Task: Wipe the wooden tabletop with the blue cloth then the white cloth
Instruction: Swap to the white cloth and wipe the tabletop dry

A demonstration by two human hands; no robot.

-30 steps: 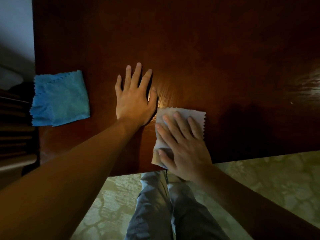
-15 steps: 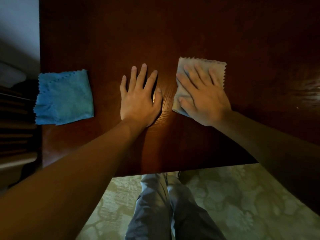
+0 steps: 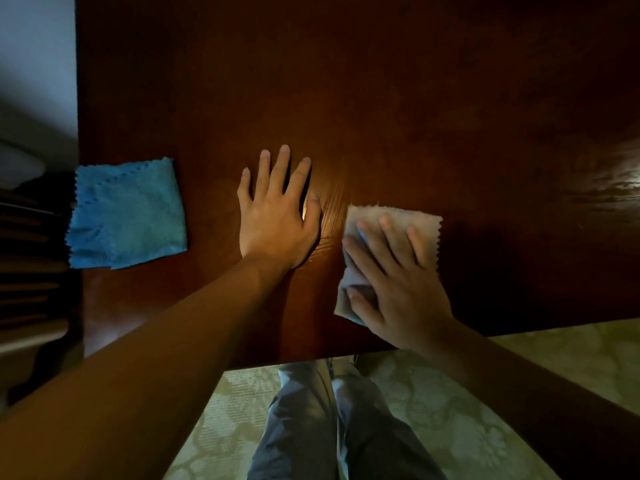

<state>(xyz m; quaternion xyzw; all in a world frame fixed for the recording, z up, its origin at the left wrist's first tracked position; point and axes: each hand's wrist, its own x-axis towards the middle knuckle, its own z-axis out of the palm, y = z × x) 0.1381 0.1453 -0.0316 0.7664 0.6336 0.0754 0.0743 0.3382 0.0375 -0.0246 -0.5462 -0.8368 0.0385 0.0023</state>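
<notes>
Right hand [image 3: 403, 289] flat on white cloth [image 3: 424, 225]

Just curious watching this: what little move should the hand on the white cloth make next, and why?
Probably slide the white cloth away along the tabletop: the right hand presses it flat near the front edge, with bare wood beyond. The left hand rests flat; the blue cloth lies aside.

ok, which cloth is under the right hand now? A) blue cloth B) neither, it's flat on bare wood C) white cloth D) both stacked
C: the right hand presses the white cloth flat on the tabletop; the blue cloth lies untouched at the table's left edge.
</notes>
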